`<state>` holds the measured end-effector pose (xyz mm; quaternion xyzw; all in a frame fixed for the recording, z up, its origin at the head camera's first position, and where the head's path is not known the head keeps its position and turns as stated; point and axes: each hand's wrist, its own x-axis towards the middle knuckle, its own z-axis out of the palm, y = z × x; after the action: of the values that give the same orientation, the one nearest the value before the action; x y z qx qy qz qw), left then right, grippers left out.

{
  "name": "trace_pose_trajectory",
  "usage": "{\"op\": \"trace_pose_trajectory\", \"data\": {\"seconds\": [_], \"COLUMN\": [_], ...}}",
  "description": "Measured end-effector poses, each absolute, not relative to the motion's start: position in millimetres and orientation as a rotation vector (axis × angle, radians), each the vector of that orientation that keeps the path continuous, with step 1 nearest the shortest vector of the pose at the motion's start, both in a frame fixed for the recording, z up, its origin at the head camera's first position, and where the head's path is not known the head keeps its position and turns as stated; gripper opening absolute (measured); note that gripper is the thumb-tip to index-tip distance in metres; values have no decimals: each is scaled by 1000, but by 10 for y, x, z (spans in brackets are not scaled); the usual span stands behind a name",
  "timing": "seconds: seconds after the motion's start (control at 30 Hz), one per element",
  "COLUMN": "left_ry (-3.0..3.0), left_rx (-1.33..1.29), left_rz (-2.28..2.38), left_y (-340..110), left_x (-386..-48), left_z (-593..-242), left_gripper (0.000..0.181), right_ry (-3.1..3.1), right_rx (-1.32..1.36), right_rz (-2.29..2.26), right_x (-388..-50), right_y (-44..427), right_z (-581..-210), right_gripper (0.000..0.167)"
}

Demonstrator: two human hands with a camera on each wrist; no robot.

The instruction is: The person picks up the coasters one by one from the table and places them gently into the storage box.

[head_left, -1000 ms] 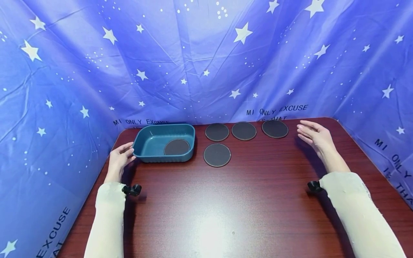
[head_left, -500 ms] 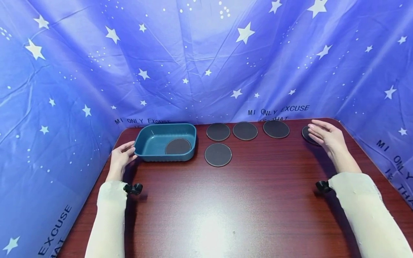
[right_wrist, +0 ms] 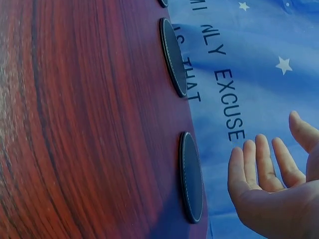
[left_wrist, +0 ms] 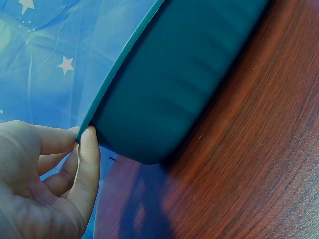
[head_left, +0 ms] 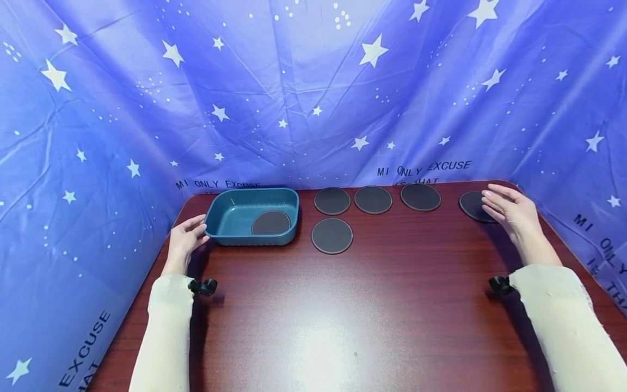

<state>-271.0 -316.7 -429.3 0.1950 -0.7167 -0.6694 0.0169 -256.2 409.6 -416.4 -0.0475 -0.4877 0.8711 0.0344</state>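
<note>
At the left of the table, my left hand (head_left: 185, 239) pinches the rim of a teal plastic basin (left_wrist: 174, 74) between thumb and fingers. One black round coaster (head_left: 271, 223) lies inside the basin. My right hand (head_left: 514, 213) hovers at the far right, fingers loosely extended, holding nothing. Partly covered by it in the head view is a black coaster (head_left: 473, 206) on the table. The right wrist view shows this coaster (right_wrist: 192, 177) with a stitched edge, apart from the fingers (right_wrist: 264, 167).
Along the back edge stand three more flat coasters in a row: one near the basin (head_left: 332, 201), a middle coaster (head_left: 373, 199) and a right-hand coaster (head_left: 420, 197). Another coaster (head_left: 332, 236) lies in front. A starry blue curtain (head_left: 313, 98) surrounds the wooden table (head_left: 392, 294).
My right hand has moved rightward, and the coaster formerly hidden under it shows more. The left hand keeps its hold on the basin. The view has shifted slightly.
</note>
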Motion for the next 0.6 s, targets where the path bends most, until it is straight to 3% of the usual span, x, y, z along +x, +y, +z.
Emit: {"op": "trace_pose_trajectory", "data": {"seconds": [0.6], "left_ry": [-2290], "left_rx": [584], "left_rz": [-2034], "left_y": [-3121], "left_x": [-2721], "left_z": [-4248], "left_gripper": [49], "right_ry": [-1350], "right_rx": [-233], "right_rz": [2663], "right_x": [-2492], "right_y": [4475], "right_z": [-4340], "right_gripper": [29]}}
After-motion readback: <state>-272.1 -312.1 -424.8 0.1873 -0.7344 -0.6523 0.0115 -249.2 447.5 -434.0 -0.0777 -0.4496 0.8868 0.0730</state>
